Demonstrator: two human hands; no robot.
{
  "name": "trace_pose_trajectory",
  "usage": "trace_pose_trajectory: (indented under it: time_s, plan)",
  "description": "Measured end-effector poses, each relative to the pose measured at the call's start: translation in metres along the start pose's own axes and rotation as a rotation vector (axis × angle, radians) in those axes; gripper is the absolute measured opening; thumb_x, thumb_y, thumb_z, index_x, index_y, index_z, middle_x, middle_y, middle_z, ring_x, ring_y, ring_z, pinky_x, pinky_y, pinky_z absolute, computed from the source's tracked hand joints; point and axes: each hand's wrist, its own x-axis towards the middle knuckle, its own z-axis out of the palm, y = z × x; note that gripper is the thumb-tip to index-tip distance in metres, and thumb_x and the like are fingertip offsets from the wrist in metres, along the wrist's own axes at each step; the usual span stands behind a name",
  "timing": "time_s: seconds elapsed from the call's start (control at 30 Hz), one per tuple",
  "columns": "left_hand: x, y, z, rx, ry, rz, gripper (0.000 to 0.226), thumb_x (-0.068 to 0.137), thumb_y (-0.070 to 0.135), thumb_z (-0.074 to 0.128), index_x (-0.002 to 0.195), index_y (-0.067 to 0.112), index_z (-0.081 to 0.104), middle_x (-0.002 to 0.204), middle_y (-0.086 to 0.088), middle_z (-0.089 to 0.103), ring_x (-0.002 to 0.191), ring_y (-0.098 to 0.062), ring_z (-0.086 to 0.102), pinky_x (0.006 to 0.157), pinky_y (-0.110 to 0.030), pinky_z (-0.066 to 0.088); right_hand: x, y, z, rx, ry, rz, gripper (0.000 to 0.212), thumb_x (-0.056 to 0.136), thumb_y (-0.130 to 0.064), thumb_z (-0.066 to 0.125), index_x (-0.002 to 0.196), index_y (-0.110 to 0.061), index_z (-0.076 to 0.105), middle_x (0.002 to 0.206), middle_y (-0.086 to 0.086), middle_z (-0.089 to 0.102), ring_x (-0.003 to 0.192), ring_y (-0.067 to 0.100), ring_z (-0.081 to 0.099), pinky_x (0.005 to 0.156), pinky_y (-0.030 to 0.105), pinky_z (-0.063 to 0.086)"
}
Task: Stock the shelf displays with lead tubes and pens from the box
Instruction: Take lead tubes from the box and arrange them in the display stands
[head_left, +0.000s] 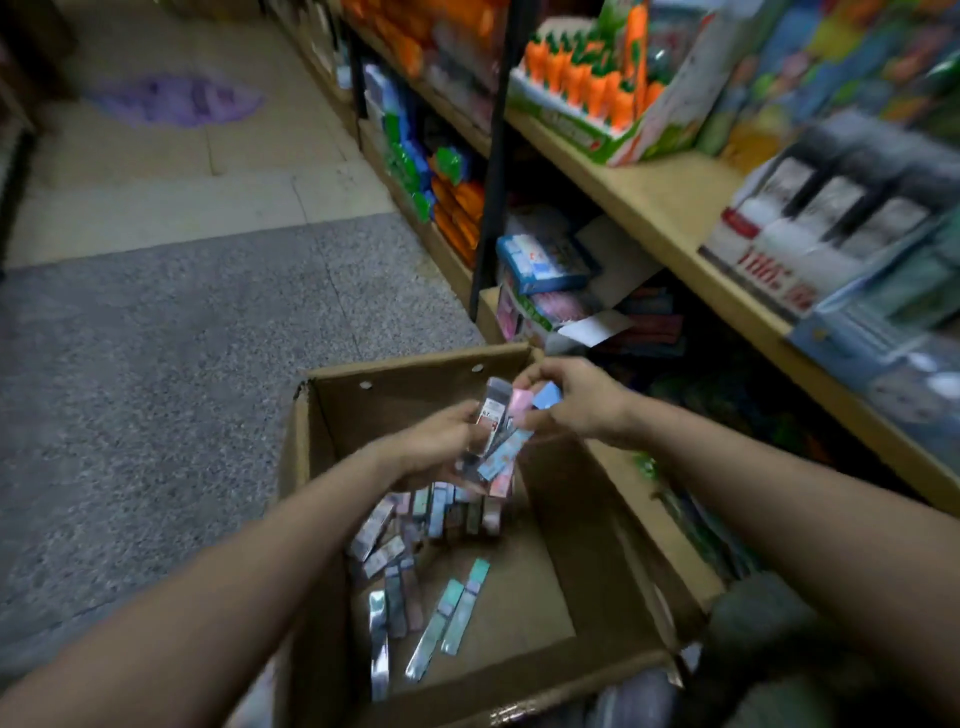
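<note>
Open cardboard box (332, 467) on the speckled grey floor (156, 389), beside wooden shelves (670, 208). Box walls are plain brown corrugated board with two small round holes near the far rim; flaps stand up.

Both hands are above the far half of the box. Left hand (441, 441) has its fingers curled round a bundle of packets (496, 452): flat, narrow, glossy sleeves in pale blue, pink and grey, one with a white printed label. The bundle's long axis runs roughly vertical, tilted slightly, top ends fanned out toward the right hand, lower ends hanging down into the box. Right hand (582, 400) pinches the top ends of the same fan, fingers closed on a pink and a blue packet. Motion blur; the exact count of packets cannot be read.

On the box bottom lies a loose pile of packets (431, 525) of the same slim rectangular shape. Those under the hands stand nearly upright in a rough row against the far wall; nearer ones lie flat, long axes pointing mostly away from the person. Two teal-and-silver packets (452, 618) lie side by side, touching, slanted up to the right.

On the shelves: a green-and-white display carton holding orange carrot-shaped items (587, 83), a white and black display (810, 228), and blue boxes (545, 265) lower down.
</note>
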Motion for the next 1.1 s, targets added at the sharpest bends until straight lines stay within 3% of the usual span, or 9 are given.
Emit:
trace_pose_trajectory:
  time_s: [0.07, 0.13, 0.3, 0.4, 0.5, 0.7, 0.83, 0.97, 1.1]
  plan:
    - [-0.014, 0.044, 0.008, 0.022, -0.098, 0.053, 0.024, 0.102, 0.013, 0.041, 0.123, 0.020, 0.051, 0.111, -0.013, 0.065, 0.101, -0.028, 0.067, 0.087, -0.046, 0.057, -0.019, -0.024, -0.031, 0.019, 0.101, -0.051, 0.027, 0.076, -0.001, 0.080, 0.097, -0.007, 0.064, 0.085, 0.004, 0.065, 0.072, 0.009, 0.066, 0.063, 0.030, 0.060]
    - [-0.025, 0.076, 0.025, -0.016, -0.149, 0.146, 0.023, 0.104, 0.014, 0.037, 0.124, 0.013, 0.049, 0.102, -0.015, 0.067, 0.090, -0.027, 0.070, 0.078, -0.044, 0.059, -0.040, -0.041, -0.057, 0.105, 0.189, -0.054, 0.026, 0.078, 0.000, 0.078, 0.098, -0.005, 0.063, 0.080, 0.006, 0.062, 0.066, 0.010, 0.063, 0.069, 0.033, 0.061]
    - [-0.043, 0.117, 0.072, -0.067, -0.286, 0.275, 0.025, 0.102, 0.030, 0.043, 0.123, 0.019, 0.053, 0.097, -0.008, 0.067, 0.080, -0.018, 0.066, 0.075, -0.046, 0.058, -0.094, -0.057, -0.104, 0.206, 0.351, -0.073, 0.018, 0.078, -0.001, 0.077, 0.093, -0.005, 0.067, 0.083, 0.013, 0.065, 0.079, 0.022, 0.066, 0.078, 0.038, 0.061]
    - [-0.046, 0.128, 0.102, -0.027, -0.307, 0.340, 0.024, 0.099, 0.034, 0.049, 0.119, 0.024, 0.057, 0.097, -0.003, 0.068, 0.080, -0.014, 0.066, 0.069, -0.036, 0.058, -0.121, -0.056, -0.123, 0.104, 0.474, -0.069, 0.028, 0.074, -0.009, 0.083, 0.098, -0.004, 0.070, 0.103, 0.020, 0.069, 0.101, 0.032, 0.067, 0.088, 0.050, 0.056]
    - [-0.047, 0.137, 0.128, -0.042, -0.299, 0.402, 0.023, 0.097, 0.033, 0.054, 0.117, 0.021, 0.059, 0.090, 0.001, 0.067, 0.075, -0.011, 0.067, 0.064, -0.028, 0.056, -0.143, -0.051, -0.131, 0.065, 0.650, -0.058, 0.043, 0.068, -0.015, 0.088, 0.107, -0.014, 0.070, 0.102, 0.008, 0.068, 0.098, 0.030, 0.068, 0.087, 0.049, 0.055]
    - [-0.042, 0.150, 0.164, -0.083, -0.365, 0.455, 0.018, 0.097, 0.031, 0.056, 0.113, 0.034, 0.064, 0.096, 0.005, 0.072, 0.080, -0.011, 0.067, 0.065, -0.029, 0.054, -0.182, -0.046, -0.143, 0.046, 0.892, -0.053, 0.055, 0.061, -0.023, 0.092, 0.106, -0.017, 0.061, 0.100, 0.003, 0.066, 0.068, 0.016, 0.072, 0.062, 0.035, 0.061]
    - [-0.037, 0.155, 0.180, -0.074, -0.408, 0.449, 0.019, 0.098, 0.029, 0.055, 0.102, 0.042, 0.068, 0.099, 0.005, 0.074, 0.077, -0.008, 0.068, 0.065, -0.028, 0.054, -0.213, -0.047, -0.166, -0.090, 0.928, -0.094, 0.040, 0.074, -0.022, 0.083, 0.111, -0.021, 0.068, 0.066, -0.008, 0.071, 0.060, 0.004, 0.070, 0.059, 0.023, 0.058]
    - [-0.029, 0.158, 0.191, -0.127, -0.403, 0.437, 0.012, 0.094, 0.030, 0.060, 0.099, 0.036, 0.069, 0.095, 0.004, 0.074, 0.078, -0.007, 0.068, 0.065, -0.028, 0.055, -0.252, -0.050, -0.208, -0.160, 1.027, -0.078, 0.034, 0.080, -0.016, 0.079, 0.110, -0.031, 0.071, 0.090, -0.005, 0.068, 0.074, 0.010, 0.072, 0.071, 0.029, 0.061]
    - [-0.025, 0.159, 0.203, -0.139, -0.446, 0.425, 0.015, 0.095, 0.027, 0.059, 0.109, 0.029, 0.064, 0.096, 0.002, 0.074, 0.075, -0.005, 0.069, 0.065, -0.029, 0.056, -0.273, -0.041, -0.224, -0.525, 1.085, 0.019, 0.032, 0.080, -0.022, 0.079, 0.108, -0.034, 0.069, 0.088, -0.007, 0.067, 0.069, -0.004, 0.064, 0.062, 0.005, 0.046]
